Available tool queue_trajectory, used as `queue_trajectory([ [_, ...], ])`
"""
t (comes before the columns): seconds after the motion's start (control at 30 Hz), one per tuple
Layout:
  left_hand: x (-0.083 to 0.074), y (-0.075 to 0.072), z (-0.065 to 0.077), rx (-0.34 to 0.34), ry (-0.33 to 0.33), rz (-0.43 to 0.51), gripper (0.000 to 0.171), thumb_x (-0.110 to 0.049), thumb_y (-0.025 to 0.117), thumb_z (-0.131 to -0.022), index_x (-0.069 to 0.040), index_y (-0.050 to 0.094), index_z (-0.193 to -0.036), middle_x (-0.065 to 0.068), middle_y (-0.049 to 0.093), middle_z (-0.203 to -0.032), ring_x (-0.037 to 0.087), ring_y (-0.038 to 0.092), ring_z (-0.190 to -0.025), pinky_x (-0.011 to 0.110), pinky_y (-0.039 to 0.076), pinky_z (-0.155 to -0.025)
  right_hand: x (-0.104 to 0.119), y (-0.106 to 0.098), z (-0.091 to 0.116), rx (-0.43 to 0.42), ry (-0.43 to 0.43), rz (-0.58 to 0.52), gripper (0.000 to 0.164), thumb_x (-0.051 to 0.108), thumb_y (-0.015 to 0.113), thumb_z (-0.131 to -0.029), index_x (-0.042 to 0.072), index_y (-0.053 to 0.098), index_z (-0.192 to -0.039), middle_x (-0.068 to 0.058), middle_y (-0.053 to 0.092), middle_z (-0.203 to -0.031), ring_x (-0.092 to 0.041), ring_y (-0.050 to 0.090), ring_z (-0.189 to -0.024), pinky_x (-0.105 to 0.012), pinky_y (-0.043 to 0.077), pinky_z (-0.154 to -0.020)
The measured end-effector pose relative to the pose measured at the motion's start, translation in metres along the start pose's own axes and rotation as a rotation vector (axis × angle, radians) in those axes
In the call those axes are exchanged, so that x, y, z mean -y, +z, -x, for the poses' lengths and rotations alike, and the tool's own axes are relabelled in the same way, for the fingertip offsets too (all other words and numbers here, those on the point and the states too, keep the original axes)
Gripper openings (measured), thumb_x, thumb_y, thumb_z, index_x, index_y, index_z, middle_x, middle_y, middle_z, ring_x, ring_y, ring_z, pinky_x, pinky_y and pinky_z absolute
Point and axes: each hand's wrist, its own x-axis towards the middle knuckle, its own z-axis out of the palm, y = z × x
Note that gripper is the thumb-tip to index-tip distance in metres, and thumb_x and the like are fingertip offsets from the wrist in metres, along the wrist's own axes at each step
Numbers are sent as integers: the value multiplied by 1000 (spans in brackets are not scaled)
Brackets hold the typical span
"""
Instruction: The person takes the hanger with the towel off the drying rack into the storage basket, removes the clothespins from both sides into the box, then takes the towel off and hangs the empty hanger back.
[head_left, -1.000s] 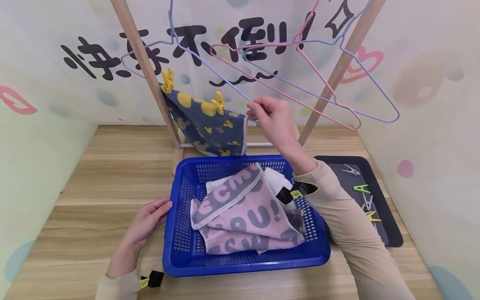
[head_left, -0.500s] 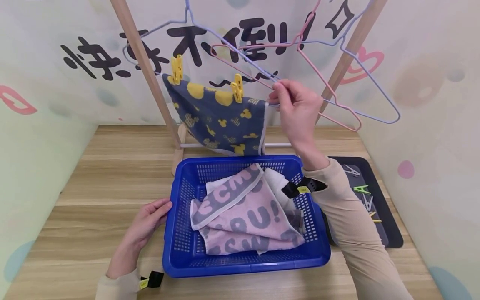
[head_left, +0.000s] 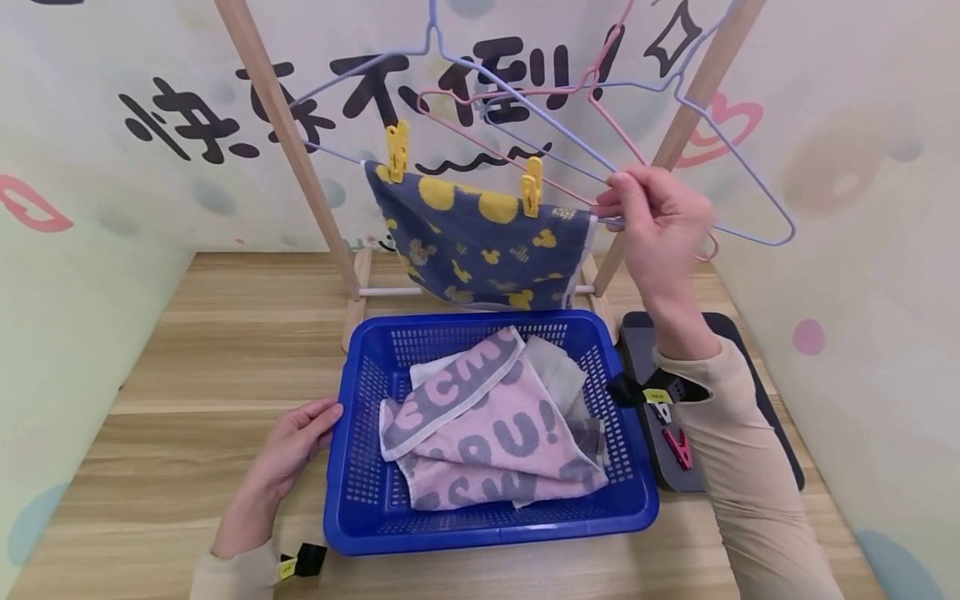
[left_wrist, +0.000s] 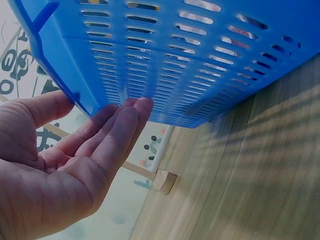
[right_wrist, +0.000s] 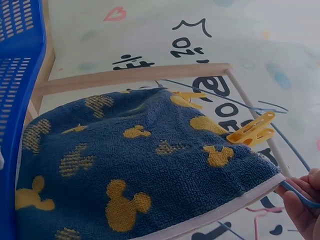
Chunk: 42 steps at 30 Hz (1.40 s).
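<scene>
My right hand (head_left: 667, 221) pinches the lower right corner of a blue wire hanger (head_left: 517, 87). A dark blue towel with yellow mouse-shaped patterns (head_left: 487, 254) hangs over the hanger's bottom bar. Two yellow clothespins (head_left: 532, 187) clip the towel's top edge to that bar. In the right wrist view, fingertips (right_wrist: 300, 205) hold the hanger beside the towel's white hem. At the left side of a blue basket (head_left: 495, 536), my left hand (head_left: 296, 437) holds the rim, thumb at the edge, fingers (left_wrist: 120, 130) under it against the slotted wall. A pink and grey towel (head_left: 495, 433) lies inside.
A pink hanger (head_left: 517, 92) and another blue hanger (head_left: 738, 162) hang at the right of the wooden rack (head_left: 281, 125). A dark tray (head_left: 791, 467) with clothespins, including a pink one (head_left: 677, 448), lies right of the basket, partly behind my right arm.
My right hand has drawn the blue hanger rightward, with the towel and its two clothespins moving along. My left hand and the basket have stayed in place.
</scene>
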Motion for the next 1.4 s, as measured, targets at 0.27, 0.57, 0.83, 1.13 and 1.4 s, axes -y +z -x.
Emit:
queue_trajectory([
  [0.27,1,1,0,6,-2,15,20,-8,46,-99,-13,64,-105,-5,69,-99,8,65,-89,21,54,-77,-7,-34,1,-115,56,-116,11,0,64,-87,-8,70,-84,-6,67,-68,-13,65,-56,-19,54,-56],
  [0.57,0,0,1,-4,-12,19,22,-8,47,-99,-18,65,-100,-5,69,-97,8,66,-87,21,54,-76,-14,-72,2,-211,64,-175,14,-1,65,-86,-14,68,-82,-11,67,-66,-16,65,-54,-22,54,-54],
  [0.83,-1,0,1,2,-14,9,21,-8,46,-99,-16,66,-102,-4,69,-97,8,66,-87,21,54,-76,-3,-88,4,-225,70,-222,20,1,66,-85,-18,65,-82,-13,66,-65,-16,64,-51,-22,54,-51],
  [1.13,-2,1,1,5,-21,-8,19,-12,48,-99,-19,66,-101,-4,69,-97,8,66,-88,21,54,-77,19,-92,8,-267,124,-405,22,-7,67,-81,-27,58,-78,-22,63,-61,-24,62,-46,-26,53,-46],
  [1.4,-1,1,0,8,-13,-3,21,-12,48,-99,-23,67,-99,-5,69,-97,7,66,-88,21,54,-77,30,-94,22,-199,166,-460,21,-9,66,-81,-29,57,-78,-24,62,-62,-26,62,-46,-31,54,-46],
])
